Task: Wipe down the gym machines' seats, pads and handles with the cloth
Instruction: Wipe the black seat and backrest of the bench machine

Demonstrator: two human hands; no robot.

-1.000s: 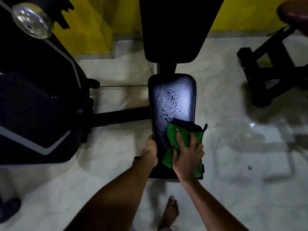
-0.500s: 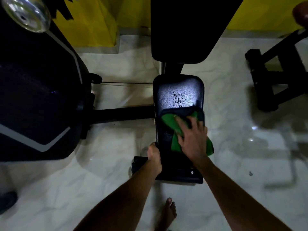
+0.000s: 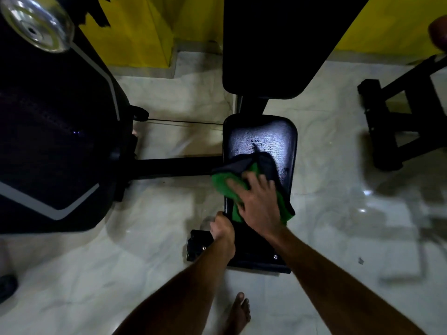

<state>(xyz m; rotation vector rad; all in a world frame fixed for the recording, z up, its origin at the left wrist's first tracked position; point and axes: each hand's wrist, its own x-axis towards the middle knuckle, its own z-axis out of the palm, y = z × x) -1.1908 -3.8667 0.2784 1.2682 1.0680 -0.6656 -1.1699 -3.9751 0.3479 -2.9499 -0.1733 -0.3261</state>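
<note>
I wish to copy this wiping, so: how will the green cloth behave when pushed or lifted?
The cloth is probably floppy: it lies bunched, with a dark fold turned over and one part past the seat edge. It likely slides easily, because the seat looks glossy. The right hand presses it flat, so it may bunch without pressure.

My cloth (image 3: pixel 225 187) is bright green on one face, near-black on the other. The seat pad (image 3: pixel 261 139) is glossy black with darker flecks. The floor (image 3: pixel 338 226) is pale cream marble veined grey, the wall (image 3: pixel 135 32) yellow, the machine housing (image 3: pixel 60 141) black with a grey stripe.
</note>
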